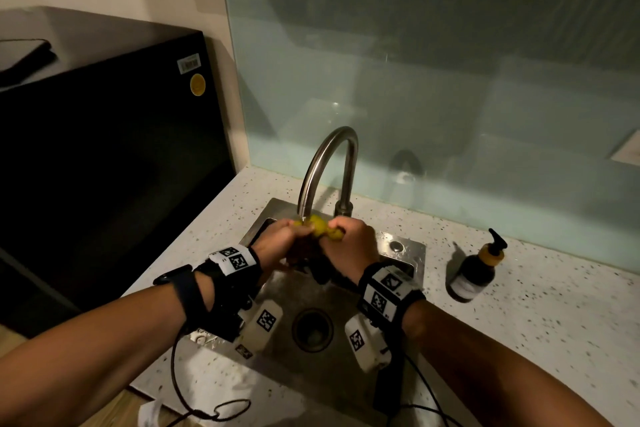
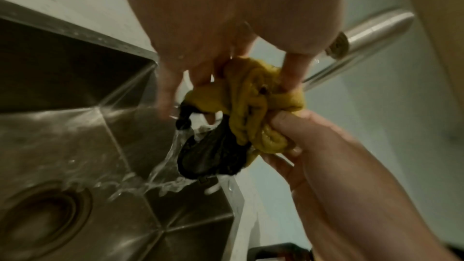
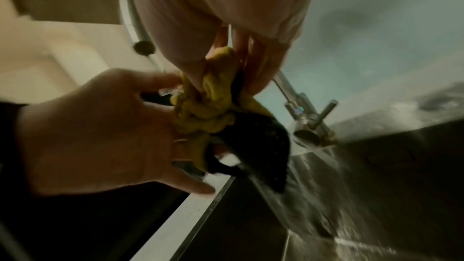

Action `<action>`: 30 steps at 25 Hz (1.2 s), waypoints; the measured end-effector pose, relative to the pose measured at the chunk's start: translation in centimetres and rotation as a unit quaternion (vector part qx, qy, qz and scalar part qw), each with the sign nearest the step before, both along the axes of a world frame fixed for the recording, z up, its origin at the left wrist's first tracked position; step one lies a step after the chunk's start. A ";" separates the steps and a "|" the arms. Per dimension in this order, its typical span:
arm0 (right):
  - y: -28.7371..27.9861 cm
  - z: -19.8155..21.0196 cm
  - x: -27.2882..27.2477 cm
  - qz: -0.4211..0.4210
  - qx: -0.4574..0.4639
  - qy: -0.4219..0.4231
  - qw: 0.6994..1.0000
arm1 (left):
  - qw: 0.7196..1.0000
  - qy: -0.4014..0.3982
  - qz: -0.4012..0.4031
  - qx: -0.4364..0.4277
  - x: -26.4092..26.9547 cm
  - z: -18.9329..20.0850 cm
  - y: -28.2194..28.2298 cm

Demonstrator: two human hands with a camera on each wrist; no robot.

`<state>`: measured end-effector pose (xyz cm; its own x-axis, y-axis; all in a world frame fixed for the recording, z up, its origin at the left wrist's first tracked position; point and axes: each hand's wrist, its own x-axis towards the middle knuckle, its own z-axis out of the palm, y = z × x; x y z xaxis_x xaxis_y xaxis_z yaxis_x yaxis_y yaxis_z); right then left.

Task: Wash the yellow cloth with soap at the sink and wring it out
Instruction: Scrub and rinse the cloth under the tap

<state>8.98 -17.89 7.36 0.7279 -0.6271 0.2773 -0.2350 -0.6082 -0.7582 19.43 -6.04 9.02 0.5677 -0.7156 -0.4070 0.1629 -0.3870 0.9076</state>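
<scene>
Here, both hands meet over the back of the sink (image 1: 403, 255), directly under the faucet (image 1: 327, 166) spout. Left hand (image 1: 277, 241) and right hand (image 1: 351, 246) each have fingers curled tight round one end of the yellow cloth (image 1: 320, 227). The cloth is bunched into a short twisted rope between the two fists; in the head view its long axis runs roughly left to right, from one grip to the other. In the left wrist view a darker part hangs below the yellow folds (image 2: 253, 104), pointing down into the basin, and a stream of water (image 2: 163, 166) runs off it onto the steel floor near the drain (image 1: 313, 328). The right wrist view shows the same dark lobe under the yellow twist (image 3: 208, 110); edges there are blurred. Both wrists carry black bands with printed markers.

On the speckled desk (image 1: 540, 315), right of the sink and well apart from the hands, stands a dark soap pump bottle (image 1: 476, 270), upright. A black appliance (image 1: 104, 149) stands left of the sink.
</scene>
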 end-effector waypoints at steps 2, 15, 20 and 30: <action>1.1 -0.1 0.2 0.041 -0.068 -0.051 0.996 | 0.997 0.039 -0.074 0.000 -0.1 0.2 0.0; 0.7 0.0 -1.4 0.070 0.270 0.048 0.959 | 0.995 0.034 -0.098 0.000 0.6 -0.7 0.2; 0.9 -0.4 -0.3 0.094 0.108 0.082 0.986 | 0.999 -0.022 -0.035 0.018 -0.1 -0.5 -0.1; 1.9 -1.0 -0.6 0.131 0.136 0.099 0.977 | 0.997 -0.061 0.014 0.045 -0.3 -0.5 -0.7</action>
<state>8.39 -15.98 6.36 0.8961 -0.4423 -0.0368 -0.2568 -0.4490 -0.8558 19.10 -6.70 8.57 0.6368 -0.6625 -0.3945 0.0648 -0.4638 0.8836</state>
